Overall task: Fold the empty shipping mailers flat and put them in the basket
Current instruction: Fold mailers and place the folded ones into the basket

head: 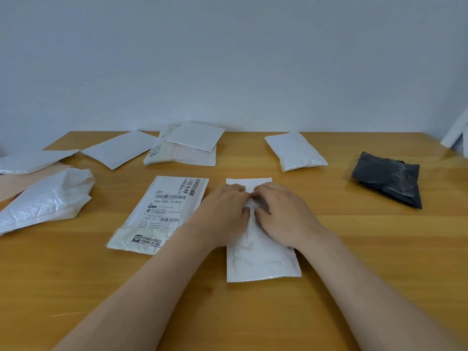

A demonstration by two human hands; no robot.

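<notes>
**Q:** What lay farthest left of the centre mailer [260,259]?
**A:** Well to its left, at the frame's edge, was the far-left mailer [33,160], white and flat. The peach mailer [30,178] lay just nearer than it. The crumpled mailer [50,198], white and puffed, overlapped the peach one. All sat on the wooden counter [354,249].

**Q:** And closer in?
**A:** Behind and left of the centre mailer, the slanted mailer [119,148] lay flat. Next came the cream mailer [177,155] with the square padded mailer [195,135] resting on top. Just beside the centre mailer's left edge lay the labelled mailer [162,211], barcodes up, with the left forearm crossing its corner.

**Q:** How were the hands placed?
**A:** The left hand [222,206] and the right hand [283,211] rested palm down, side by side, on the centre mailer's far half. Their fingers were bent and the tips almost met over its midline. Whether the tips pinched a crease could not be told. The centre mailer lay lengthwise and wrinkled on the counter, its near end uncovered.

**Q:** And to its right?
**A:** Behind and right, apart from it, lay the folded mailer [295,152], white. Well to the right was the black mailer [387,178], bundled. A white panel [455,138] stood at the frame's right edge, cut off.
</notes>
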